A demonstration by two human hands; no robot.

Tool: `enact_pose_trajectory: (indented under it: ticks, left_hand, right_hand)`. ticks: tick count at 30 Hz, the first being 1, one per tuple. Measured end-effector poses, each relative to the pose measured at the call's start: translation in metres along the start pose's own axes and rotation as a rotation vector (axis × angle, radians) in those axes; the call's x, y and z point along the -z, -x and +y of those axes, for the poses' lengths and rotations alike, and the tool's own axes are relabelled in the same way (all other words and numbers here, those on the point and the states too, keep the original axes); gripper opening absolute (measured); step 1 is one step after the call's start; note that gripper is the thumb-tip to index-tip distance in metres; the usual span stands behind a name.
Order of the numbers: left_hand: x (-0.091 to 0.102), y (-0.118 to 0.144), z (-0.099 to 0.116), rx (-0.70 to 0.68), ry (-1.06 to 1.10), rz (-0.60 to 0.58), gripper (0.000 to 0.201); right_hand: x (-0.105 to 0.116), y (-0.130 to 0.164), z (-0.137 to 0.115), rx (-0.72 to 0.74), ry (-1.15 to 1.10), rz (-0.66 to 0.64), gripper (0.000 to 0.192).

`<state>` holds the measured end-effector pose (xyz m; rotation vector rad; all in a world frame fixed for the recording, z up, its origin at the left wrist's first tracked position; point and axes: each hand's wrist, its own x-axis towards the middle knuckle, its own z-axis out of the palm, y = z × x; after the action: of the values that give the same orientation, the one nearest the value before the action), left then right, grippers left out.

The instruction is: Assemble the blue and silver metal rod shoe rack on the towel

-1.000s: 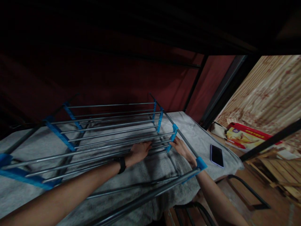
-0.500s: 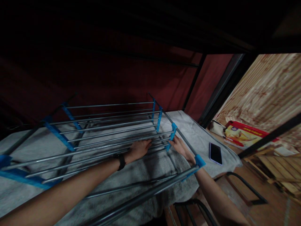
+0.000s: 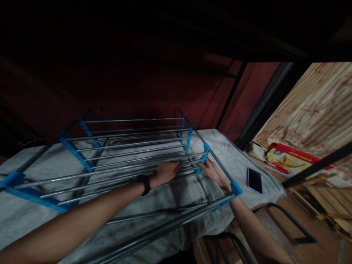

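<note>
1. Steel-railed drying rack (image 3: pixel 129 154) with blue joints lies on the grey-blanketed bed (image 3: pixel 242 161).
2. Left hand (image 3: pixel 165 171) curls over the rack's rails; right hand (image 3: pixel 213 171) grips its blue connector (image 3: pixel 205 154).
3. Black phone (image 3: pixel 254 180) lies right of the rack.

Both arms outstretched — left hand (image 3: pixel 165 171) palm-down, right hand (image 3: pixel 213 171) curled.

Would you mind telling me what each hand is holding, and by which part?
Both hold the metal rack: the left hand grips a tier's rods near their right end, the right hand the blue connector beside it.
</note>
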<state>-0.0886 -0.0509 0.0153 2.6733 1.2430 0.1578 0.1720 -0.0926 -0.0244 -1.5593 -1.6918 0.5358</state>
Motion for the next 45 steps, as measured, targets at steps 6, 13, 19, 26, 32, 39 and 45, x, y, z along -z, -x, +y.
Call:
enact_pose_trajectory:
  ticks: [6, 13, 19, 26, 32, 39, 45]
  left_hand:
    - [0.005, 0.019, 0.006, 0.046, -0.082, 0.033, 0.037]
    - [0.002, 0.025, 0.002, 0.087, -0.080, 0.013, 0.034]
    - [0.001, 0.023, 0.001, 0.043, -0.062, -0.016, 0.036]
    - [0.004, 0.022, 0.000, 0.040, -0.059, -0.039, 0.037]
    - [0.005, 0.021, -0.001, 0.037, -0.056, -0.048, 0.037]
    - [0.005, 0.019, -0.003, 0.041, -0.049, -0.037, 0.038]
    - [0.008, 0.028, 0.000, 0.000, -0.071, 0.018, 0.038]
  right_hand:
    - [-0.003, 0.002, 0.028, 0.009, 0.092, -0.020, 0.029]
    - [-0.004, -0.004, 0.055, -0.047, 0.203, -0.059, 0.032]
    - [-0.003, -0.002, 0.049, -0.076, 0.249, -0.046, 0.031]
    - [-0.003, -0.003, 0.058, -0.055, 0.268, -0.057, 0.031]
    - [-0.003, -0.003, 0.057, -0.047, 0.261, -0.057, 0.034]
    - [-0.005, -0.002, 0.049, -0.037, 0.215, -0.036, 0.031]
    - [-0.005, -0.003, 0.045, -0.035, 0.228, -0.013, 0.026]
